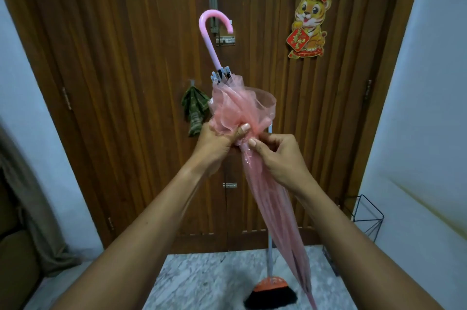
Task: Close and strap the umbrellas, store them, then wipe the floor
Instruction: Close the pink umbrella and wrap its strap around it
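Observation:
I hold a closed pink translucent umbrella (265, 183) upright in front of a wooden door, its hooked pink handle (209, 31) pointing up and its tip down near the floor. My left hand (217, 142) grips the bunched canopy around its middle, thumb on top. My right hand (278, 158) pinches the plastic folds just below, where the canopy is gathered. Above my hands the loose canopy edge flares out. A folded green patterned umbrella (193, 112) hangs on a hook on the door, behind and left of the pink one.
A broom (271, 292) with an orange head and black bristles leans against the door (126, 82) on the marble floor (202, 282). A black wire rack (366, 213) stands at the right wall. A brown curtain (30, 208) hangs at left. A tiger sticker (309, 24) decorates the door.

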Demonstrator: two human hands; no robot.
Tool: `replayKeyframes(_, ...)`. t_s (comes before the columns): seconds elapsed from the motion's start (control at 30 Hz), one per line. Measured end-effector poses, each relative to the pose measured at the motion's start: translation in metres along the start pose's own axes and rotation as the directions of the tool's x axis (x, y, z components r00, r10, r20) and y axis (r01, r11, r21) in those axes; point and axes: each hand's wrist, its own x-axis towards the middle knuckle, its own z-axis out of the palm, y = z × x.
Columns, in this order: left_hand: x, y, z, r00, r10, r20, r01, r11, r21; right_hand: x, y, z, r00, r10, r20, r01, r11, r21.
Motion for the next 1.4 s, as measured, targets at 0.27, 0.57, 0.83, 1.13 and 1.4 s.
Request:
replayKeyframes(0.27, 0.043, -0.032, 0.066, 0.971, -0.167, 0.171, 0.158, 0.985, 0.061, 0.016, 0.039, -0.090, 0.976, 0.206, 0.076, -0.213, 0.973, 0.091)
replayKeyframes(0.57, 0.134, -0.150, 0.128, 0.848, -0.400, 0.348, 0.290, 0.899, 0.327, 0.050, 0.156, -0.167, 0.926, 0.347, -0.148, -0.338, 0.937, 0.084)
replayKeyframes(0.83, 0.273, -0.312, 0.218, 0.765, -0.431, 0.478, 0.325, 0.900, 0.291, 0.125, 0.297, -0.287, 0.799, 0.525, -0.292, -0.570, 0.816, -0.091)
replayKeyframes(1.13, 0.391, -0.470, 0.362, 0.712, -0.454, 0.535, 0.425, 0.886, 0.186, 0.185, 0.422, -0.429, 0.598, 0.526, -0.605, -0.688, 0.723, -0.051)
replayKeyframes(1.4, 0.457, -0.662, 0.462, 0.652, -0.557, 0.514, 0.498, 0.826, 0.264, 0.209, 0.629, -0.541, 0.533, 0.580, -0.616, -0.784, 0.612, -0.102)
